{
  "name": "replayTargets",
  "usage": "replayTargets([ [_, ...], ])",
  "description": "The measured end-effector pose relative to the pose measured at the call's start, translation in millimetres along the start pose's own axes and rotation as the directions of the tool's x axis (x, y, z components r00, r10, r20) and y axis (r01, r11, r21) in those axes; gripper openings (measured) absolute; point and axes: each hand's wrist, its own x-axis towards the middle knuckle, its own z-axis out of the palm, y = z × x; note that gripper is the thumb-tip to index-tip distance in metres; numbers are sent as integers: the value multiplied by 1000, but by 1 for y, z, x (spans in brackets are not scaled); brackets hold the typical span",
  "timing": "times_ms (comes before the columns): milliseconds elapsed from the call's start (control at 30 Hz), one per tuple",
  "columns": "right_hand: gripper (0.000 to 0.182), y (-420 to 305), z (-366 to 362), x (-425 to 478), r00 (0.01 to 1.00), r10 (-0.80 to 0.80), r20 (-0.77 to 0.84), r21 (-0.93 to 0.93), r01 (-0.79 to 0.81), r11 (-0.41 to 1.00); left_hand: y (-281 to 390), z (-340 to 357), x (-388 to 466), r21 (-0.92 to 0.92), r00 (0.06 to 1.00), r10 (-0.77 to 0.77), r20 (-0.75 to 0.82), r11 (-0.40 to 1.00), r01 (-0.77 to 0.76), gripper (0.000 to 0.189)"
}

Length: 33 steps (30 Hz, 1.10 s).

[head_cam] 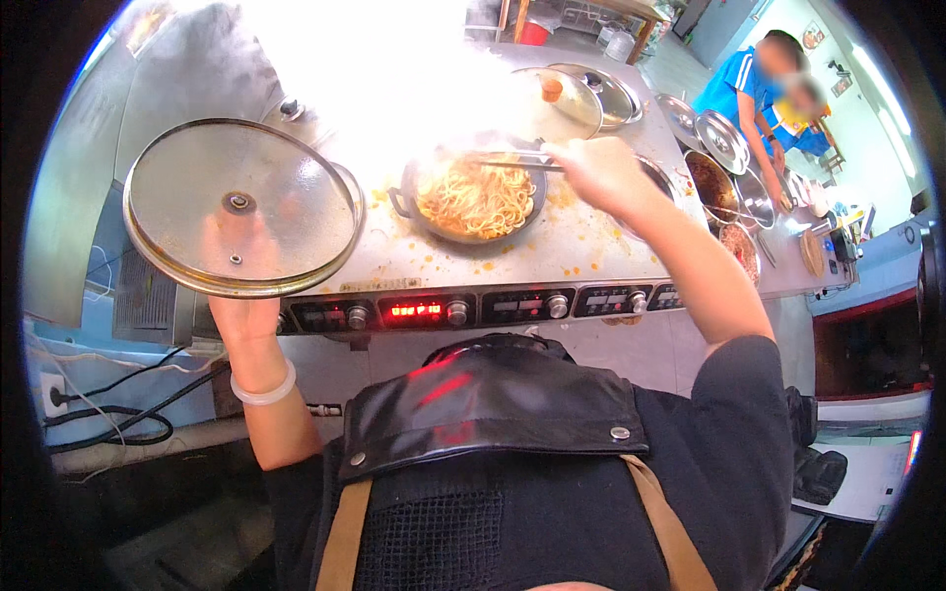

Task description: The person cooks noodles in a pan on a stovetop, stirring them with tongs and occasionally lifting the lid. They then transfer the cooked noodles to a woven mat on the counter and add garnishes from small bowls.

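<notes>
My left hand (pixel 245 314) holds up a round glass pot lid (pixel 295 199) with a metal rim. Its fingers show through the fogged glass, and their grip on the far side is blurred. In my right hand (pixel 602 173) is a thin metal utensil (pixel 510 159), tongs or chopsticks, whose tips reach into noodles (pixel 480 199). The noodles lie in a dark round pan (pixel 473 240) with a small side handle. Thick bright steam hides the pan's far side.
The steel counter (pixel 510 270) is splashed with orange sauce, with control panels (pixel 421 310) along its front edge. Lidded pans (pixel 554 111) stand at the back. To the right are metal pots (pixel 709 188) of food and two people (pixel 739 85). Cables (pixel 126 428) hang at lower left.
</notes>
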Motion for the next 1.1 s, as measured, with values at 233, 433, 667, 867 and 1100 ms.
replayTargets([
  [233, 33, -5, -38, -66, 974, -118, 193, 86, 103, 991, 4, -12, -3, -18, 996, -53, 71, 998, 55, 22],
  [433, 36, 3, -36, -71, 995, -85, 51, 92, 80, 993, 5, -18, 8, -84, 993, -63, 100, 994, 72, 24],
  [667, 34, -42, -13, -81, 994, -102, -49, -56, 100, 993, 0, -13, 10, -26, 995, -31, 96, 999, 34, 24],
  [867, 34, -67, 13, -100, 959, -191, -211, -198, 150, 969, 1, -9, 1, -97, 986, -95, 137, 989, 109, 25],
  [1100, 22, -87, 20, -99, 975, -218, -46, -274, 197, 941, 4, -32, -4, -31, 990, -76, 123, 996, 80, 30],
])
